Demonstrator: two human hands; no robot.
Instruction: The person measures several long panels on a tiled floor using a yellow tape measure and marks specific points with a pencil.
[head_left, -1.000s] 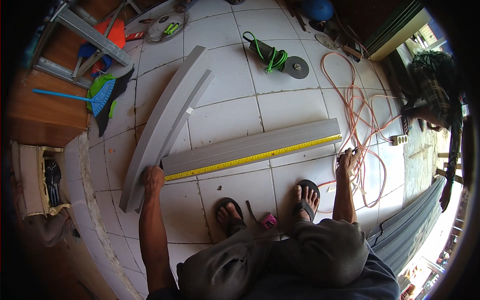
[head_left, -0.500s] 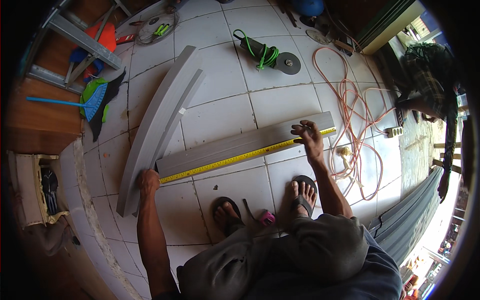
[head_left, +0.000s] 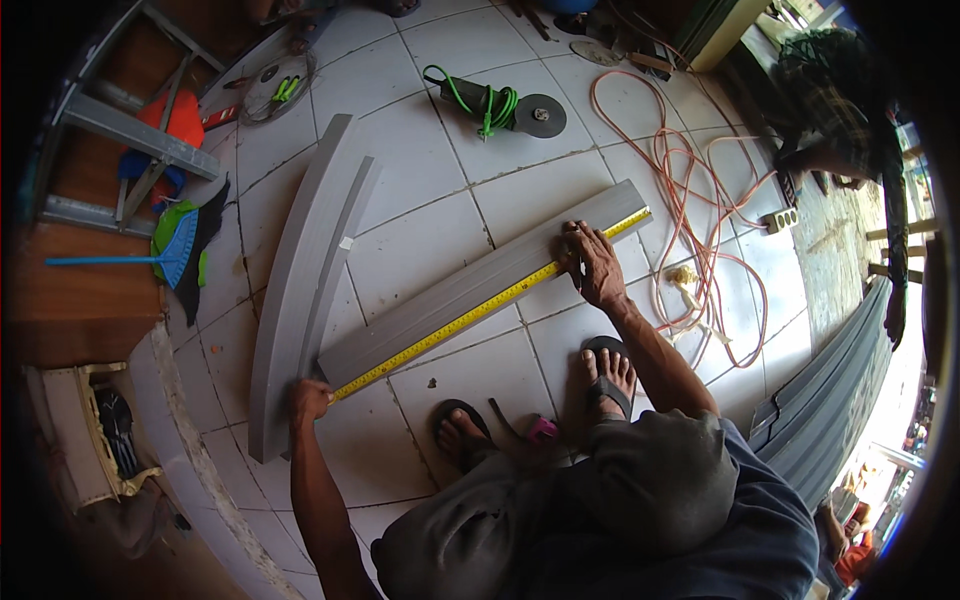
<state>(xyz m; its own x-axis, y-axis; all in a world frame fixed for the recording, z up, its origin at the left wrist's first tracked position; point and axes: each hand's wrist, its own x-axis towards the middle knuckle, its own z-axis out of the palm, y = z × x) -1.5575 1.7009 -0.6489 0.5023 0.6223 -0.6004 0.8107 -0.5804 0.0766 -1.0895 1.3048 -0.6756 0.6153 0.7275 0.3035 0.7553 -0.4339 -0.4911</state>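
A grey rectangular bar [head_left: 440, 290] lies slantwise on the tiled floor, with the yellow blade of a tape measure [head_left: 450, 330] stretched along its near side. At its left end, my left hand [head_left: 311, 400] is closed around the end of the blade, beside a longer grey bar [head_left: 287, 270]. My right hand [head_left: 597, 268] lies over the blade and the bar toward their right end, fingers stretched out and slightly apart. The blade runs on past that hand to the bar's far right end. What my left fist covers is hidden.
An angle grinder [head_left: 500, 108] with a green cord lies beyond the bar. A tangled orange cable [head_left: 668, 180] and a socket strip [head_left: 780, 220] are at right. A thin grey strip [head_left: 340, 235], blue broom [head_left: 178, 248] and metal ladder [head_left: 140, 140] are at left. A pink object [head_left: 543, 430] lies between my feet.
My right hand has come down from its raised, curled pose onto the bar and blade. The bar's right end now appears higher and its left end lower in view.
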